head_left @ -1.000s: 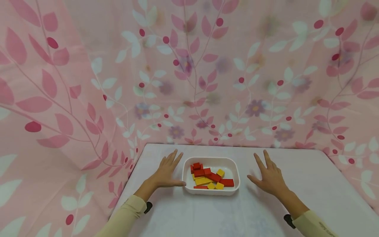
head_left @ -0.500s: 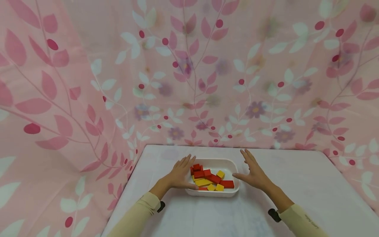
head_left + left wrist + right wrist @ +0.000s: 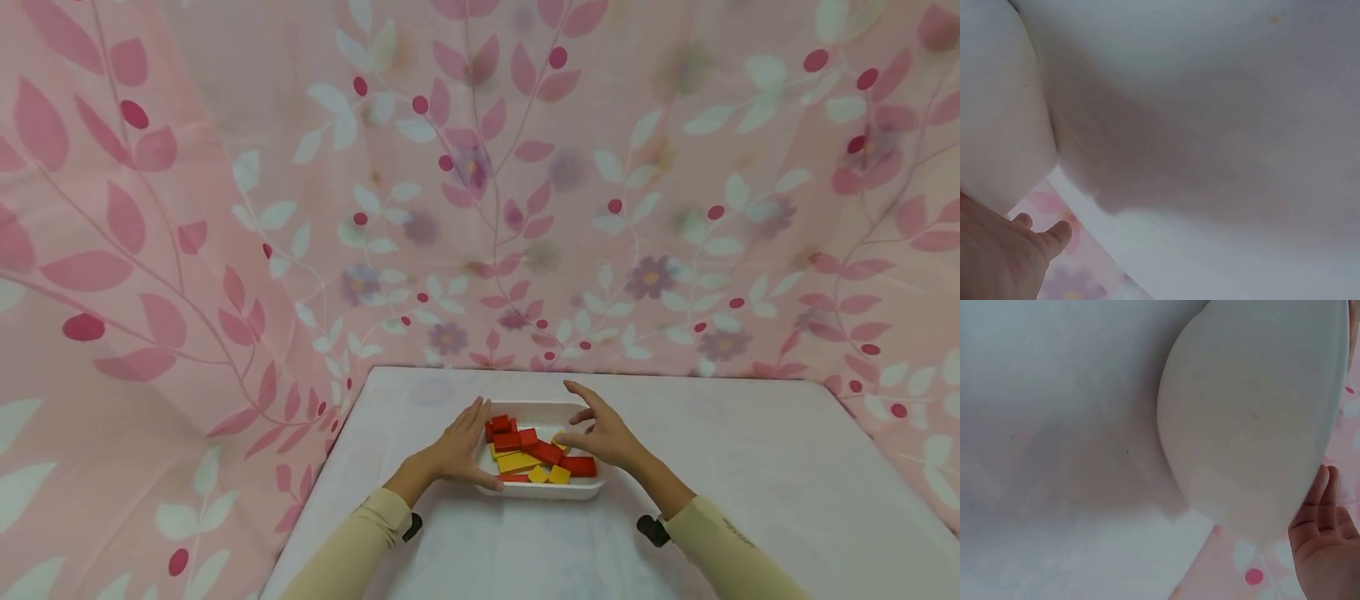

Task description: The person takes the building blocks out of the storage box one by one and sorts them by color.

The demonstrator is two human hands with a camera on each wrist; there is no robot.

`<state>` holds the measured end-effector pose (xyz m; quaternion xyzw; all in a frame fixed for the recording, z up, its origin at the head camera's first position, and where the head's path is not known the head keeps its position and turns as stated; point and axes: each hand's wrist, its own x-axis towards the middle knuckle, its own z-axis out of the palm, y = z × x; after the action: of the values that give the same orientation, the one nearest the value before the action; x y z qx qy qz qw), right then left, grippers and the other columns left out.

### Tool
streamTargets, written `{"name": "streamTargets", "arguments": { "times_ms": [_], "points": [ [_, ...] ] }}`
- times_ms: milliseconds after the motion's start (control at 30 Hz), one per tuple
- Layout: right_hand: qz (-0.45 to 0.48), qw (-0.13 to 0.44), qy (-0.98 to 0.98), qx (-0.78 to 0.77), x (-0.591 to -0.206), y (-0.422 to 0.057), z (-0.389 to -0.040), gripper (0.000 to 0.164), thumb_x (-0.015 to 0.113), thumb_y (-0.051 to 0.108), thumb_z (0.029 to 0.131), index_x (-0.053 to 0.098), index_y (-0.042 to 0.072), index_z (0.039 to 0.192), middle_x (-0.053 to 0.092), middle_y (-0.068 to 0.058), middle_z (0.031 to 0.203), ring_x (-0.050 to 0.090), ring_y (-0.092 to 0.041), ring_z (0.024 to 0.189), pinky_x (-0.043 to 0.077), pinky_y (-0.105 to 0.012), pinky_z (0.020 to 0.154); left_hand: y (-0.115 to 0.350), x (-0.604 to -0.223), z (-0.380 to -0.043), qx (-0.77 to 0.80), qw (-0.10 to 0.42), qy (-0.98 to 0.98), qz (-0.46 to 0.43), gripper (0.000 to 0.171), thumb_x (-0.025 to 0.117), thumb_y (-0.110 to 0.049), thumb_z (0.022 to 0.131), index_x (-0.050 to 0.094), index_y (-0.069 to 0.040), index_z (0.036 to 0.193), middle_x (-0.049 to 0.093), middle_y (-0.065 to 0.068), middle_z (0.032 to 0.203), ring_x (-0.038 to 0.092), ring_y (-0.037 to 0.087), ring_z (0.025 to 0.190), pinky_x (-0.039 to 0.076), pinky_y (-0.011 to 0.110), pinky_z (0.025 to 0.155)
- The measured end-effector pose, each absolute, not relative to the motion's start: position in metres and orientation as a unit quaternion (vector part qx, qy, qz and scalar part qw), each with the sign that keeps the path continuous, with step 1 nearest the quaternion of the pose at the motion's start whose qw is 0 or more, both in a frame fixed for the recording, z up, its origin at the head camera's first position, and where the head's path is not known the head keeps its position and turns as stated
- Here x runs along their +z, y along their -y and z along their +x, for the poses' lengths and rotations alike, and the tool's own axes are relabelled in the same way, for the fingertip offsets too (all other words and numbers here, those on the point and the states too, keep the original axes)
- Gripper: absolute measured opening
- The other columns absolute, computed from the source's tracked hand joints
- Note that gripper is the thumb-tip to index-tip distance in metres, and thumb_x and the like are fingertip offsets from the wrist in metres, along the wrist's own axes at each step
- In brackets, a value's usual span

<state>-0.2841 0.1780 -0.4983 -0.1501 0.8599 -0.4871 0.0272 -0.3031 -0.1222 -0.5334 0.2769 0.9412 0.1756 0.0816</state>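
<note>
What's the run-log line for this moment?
Left hand: at left end of white tray | Right hand: over its right side | Red blocks, yellow blocks: in tray

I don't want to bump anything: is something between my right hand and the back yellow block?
Nothing visible. Your right hand reaches over the right end of the tray, and in the head view it partly hides that yellow block.

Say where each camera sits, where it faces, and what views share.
Head: on the head, facing forward and down at the white tray of red and yellow blocks; left hand, right hand, sleeves show.
Left wrist: worn there, facing tabletop and tray's outside; left hand at lower left.
Right wrist: worn there, facing the tray's outside; right hand lower right.
Both wrist views share tray, tabletop and floral cloth.
</note>
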Motion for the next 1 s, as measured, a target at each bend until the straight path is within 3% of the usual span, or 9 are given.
{"name": "streamTargets", "arguments": {
  "times_ms": [300, 500, 600, 767, 1000],
  "points": [
    [-0.122, 0.063, -0.834, -0.534, -0.510, -0.155, -0.294, 0.078, 0.080, 0.034, 0.068, 0.038, 0.041, 0.133, 0.045, -0.005, 0.137, 0.060, -0.021, 0.086, 0.057, -0.033, 0.068, 0.120, -0.532, -0.306, 0.193, 0.094, -0.938, 0.271, 0.134, 0.062, -0.084, 0.048, -0.014, -0.032, 0.145, -0.008, 0.002, 0.156, 0.008, 0.025, 0.143, 0.028, 0.055, 0.108],
    [-0.137, 0.075, -0.846, -0.509, -0.522, -0.138, -0.300, 0.073, 0.079, 0.037, 0.070, 0.041, 0.035, 0.132, 0.049, -0.010, 0.134, 0.062, -0.016, 0.075, 0.055, -0.027, 0.073, 0.122, -0.536, -0.306, 0.208, 0.109, -0.937, 0.258, 0.137, 0.062, -0.084, 0.048, -0.016, -0.027, 0.146, -0.013, -0.002, 0.156, 0.006, 0.023, 0.144, 0.028, 0.051, 0.109],
    [-0.138, 0.085, -0.846, -0.508, -0.527, -0.131, -0.301, 0.070, 0.077, 0.034, 0.073, 0.043, 0.030, 0.133, 0.049, -0.010, 0.133, 0.060, -0.017, 0.075, 0.055, -0.026, 0.073, 0.122, -0.536, -0.306, 0.221, 0.109, -0.935, 0.256, 0.139, 0.064, -0.082, 0.048, -0.014, -0.024, 0.147, -0.012, -0.001, 0.156, 0.005, 0.023, 0.144, 0.027, 0.051, 0.110],
    [-0.137, 0.095, -0.837, -0.521, -0.533, -0.123, -0.300, 0.071, 0.077, 0.029, 0.074, 0.043, 0.017, 0.135, 0.049, -0.013, 0.128, 0.057, -0.020, 0.072, 0.055, -0.027, 0.068, 0.123, -0.537, -0.305, 0.242, 0.110, -0.928, 0.262, 0.136, 0.067, -0.079, 0.049, -0.013, -0.027, 0.147, -0.009, 0.003, 0.156, 0.006, 0.025, 0.143, 0.028, 0.052, 0.109],
    [-0.125, 0.091, -0.845, -0.512, -0.537, -0.121, -0.305, 0.064, 0.077, 0.026, 0.074, 0.049, 0.017, 0.130, 0.053, -0.013, 0.122, 0.056, -0.020, 0.075, 0.054, -0.028, 0.071, 0.124, -0.536, -0.305, 0.253, 0.111, -0.924, 0.264, 0.134, 0.068, -0.078, 0.049, -0.013, -0.030, 0.146, -0.014, -0.006, 0.155, 0.007, 0.023, 0.143, 0.030, 0.051, 0.108]
  ]
}}
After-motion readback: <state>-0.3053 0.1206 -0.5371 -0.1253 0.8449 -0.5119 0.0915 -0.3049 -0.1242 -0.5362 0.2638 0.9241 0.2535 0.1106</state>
